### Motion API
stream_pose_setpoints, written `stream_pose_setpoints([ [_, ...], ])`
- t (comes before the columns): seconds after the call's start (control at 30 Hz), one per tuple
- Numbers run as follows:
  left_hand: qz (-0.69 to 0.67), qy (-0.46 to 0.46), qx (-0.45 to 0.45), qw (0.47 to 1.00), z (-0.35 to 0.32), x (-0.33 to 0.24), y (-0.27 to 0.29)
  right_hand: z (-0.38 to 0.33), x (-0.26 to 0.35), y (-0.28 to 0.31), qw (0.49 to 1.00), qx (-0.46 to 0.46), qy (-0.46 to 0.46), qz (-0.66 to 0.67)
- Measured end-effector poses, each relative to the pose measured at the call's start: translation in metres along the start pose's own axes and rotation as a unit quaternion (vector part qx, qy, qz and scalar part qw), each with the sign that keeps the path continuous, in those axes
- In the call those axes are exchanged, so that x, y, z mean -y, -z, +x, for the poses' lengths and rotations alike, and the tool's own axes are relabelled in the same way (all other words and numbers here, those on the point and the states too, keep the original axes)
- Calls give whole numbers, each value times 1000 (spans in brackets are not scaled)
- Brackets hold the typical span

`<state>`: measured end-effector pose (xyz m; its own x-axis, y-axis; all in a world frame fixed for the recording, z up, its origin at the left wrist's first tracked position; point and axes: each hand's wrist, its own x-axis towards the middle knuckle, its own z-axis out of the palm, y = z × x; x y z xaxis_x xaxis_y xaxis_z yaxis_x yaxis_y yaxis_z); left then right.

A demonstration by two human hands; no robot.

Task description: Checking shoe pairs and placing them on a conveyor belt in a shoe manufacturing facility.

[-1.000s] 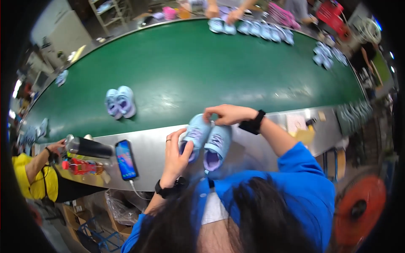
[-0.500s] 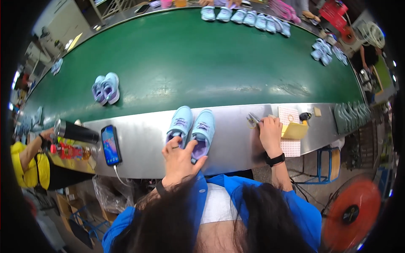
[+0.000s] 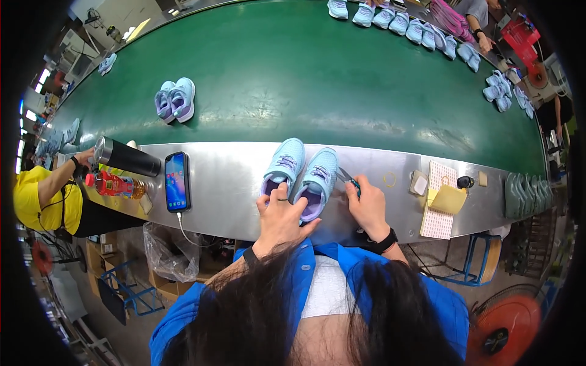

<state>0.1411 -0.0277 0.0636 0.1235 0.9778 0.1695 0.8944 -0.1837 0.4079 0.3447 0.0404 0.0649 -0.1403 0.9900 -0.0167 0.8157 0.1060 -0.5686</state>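
Observation:
A pair of light-blue sneakers with lilac lining, the left shoe (image 3: pixel 289 152) and the right shoe (image 3: pixel 323 168), stands side by side on the metal ledge, toes pointing away from me. My left hand (image 3: pixel 281 222) grips the pair at the heels, its fingers dipping into both shoe openings and its thumb behind the right shoe. Just right of the pair, my right hand (image 3: pixel 368 207) is closed around small thread snips (image 3: pixel 348 177) with a teal handle. The blades reach close to that shoe's side; whether they touch it cannot be told.
Beyond the metal ledge (image 3: pixel 238 158) lies a green belt (image 3: pixel 262 67) carrying another pair of sneakers (image 3: pixel 175 99). Left stand a phone (image 3: pixel 177 183), a black flask (image 3: pixel 128 157) and a drink bottle (image 3: pixel 116 185). A sticker sheet (image 3: pixel 436 226) lies right. Co-workers' hands appear at far and left edges.
My right hand has lifted the snips from beside the sticker sheet and brought them left to the right shoe. My left hand stays at the heels. The whole view has shifted.

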Motion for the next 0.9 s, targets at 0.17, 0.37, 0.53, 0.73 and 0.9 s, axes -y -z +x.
stream_pose_setpoints([
  [0.17,-8,-6,-2,1000,-1,4,-2,7,4,-4,999,9,42,12],
  [0.37,-2,-17,-15,1000,1,3,-1,13,8,-2,997,10,77,-12],
  [0.53,-3,-14,-17,1000,-1,5,-4,14,8,-2,996,19,83,-26],
  [0.73,0,-11,-10,1000,-1,4,-2,15,6,-2,997,43,57,1],
  [0.9,2,-14,-5,1000,0,3,-1,16,5,-1,996,23,81,-19],
])
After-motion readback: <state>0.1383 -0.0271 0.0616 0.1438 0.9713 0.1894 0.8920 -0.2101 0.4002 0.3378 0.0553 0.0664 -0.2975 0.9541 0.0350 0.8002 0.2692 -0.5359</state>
